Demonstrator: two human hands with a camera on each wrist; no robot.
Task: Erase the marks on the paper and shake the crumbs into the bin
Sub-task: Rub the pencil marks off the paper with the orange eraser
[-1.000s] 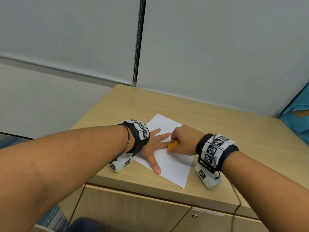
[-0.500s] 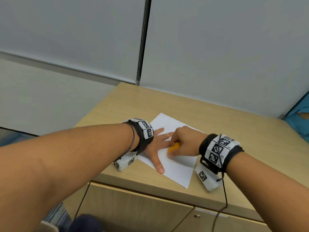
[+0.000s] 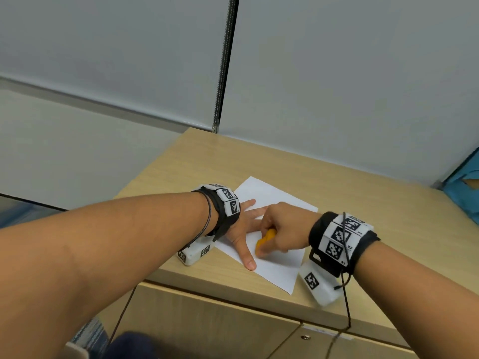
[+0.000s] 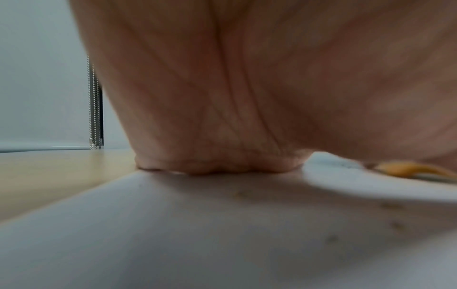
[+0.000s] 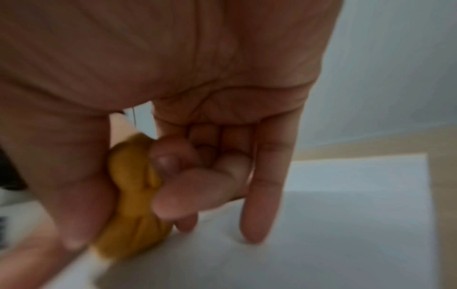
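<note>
Right hand (image 3: pixel 282 229) pinches eraser (image 3: pixel 264 240) on paper (image 3: pixel 280 265).

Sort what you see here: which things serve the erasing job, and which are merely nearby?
In use:
sheet of paper, lying on the wooden cabinet top
orange eraser, gripped by the right hand
left hand, flat on the sheet

Merely nearby:
blue item at the right edge
bead chain hanging by the wall

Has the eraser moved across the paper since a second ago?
Yes: the eraser slid toward the near edge of the paper, closer to the thumb of the left hand.
</note>
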